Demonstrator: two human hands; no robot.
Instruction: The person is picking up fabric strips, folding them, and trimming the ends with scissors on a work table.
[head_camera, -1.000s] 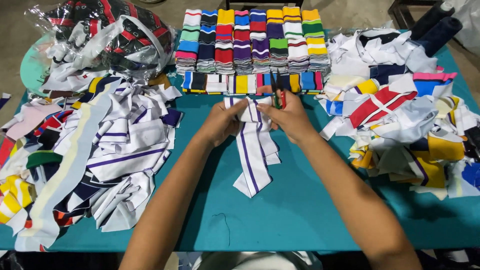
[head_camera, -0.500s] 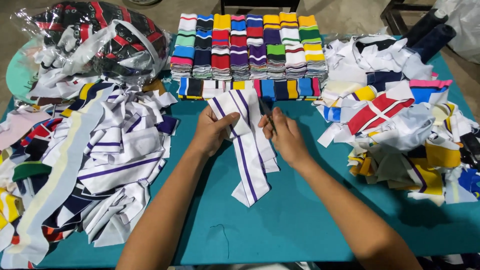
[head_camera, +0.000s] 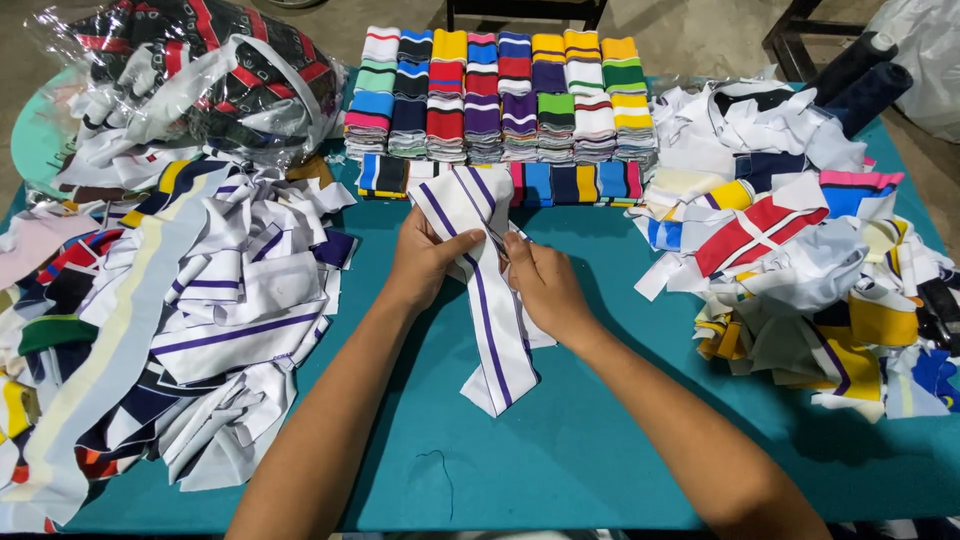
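Since the earlier frames both hands have slid down toward frame centre, and the white strips with purple stripes (head_camera: 486, 290) came with them; top ends now sit just below the row of folded pieces instead of over it.

Left hand (head_camera: 425, 262): fingers curled around the left edge of the strips, grasping them. Right hand (head_camera: 543, 285): thumb and fingers pinching the right edge of the same strips, just beside the left hand. Both clenched on fabric, neither free.

Strips lie at frame centre on the teal table (head_camera: 560, 440), fanned at the top, lower ends pointing toward the bottom of the frame.

Around it:
- upper centre: stacks of folded striped knit pieces (head_camera: 500, 95), many colours, in neat columns
- left: loose heap of white and purple strips (head_camera: 220, 320)
- upper left: clear plastic bag (head_camera: 210, 75) stuffed with dark and red fabric
- right: mixed pile of scraps (head_camera: 800, 260), white, red, yellow, blue
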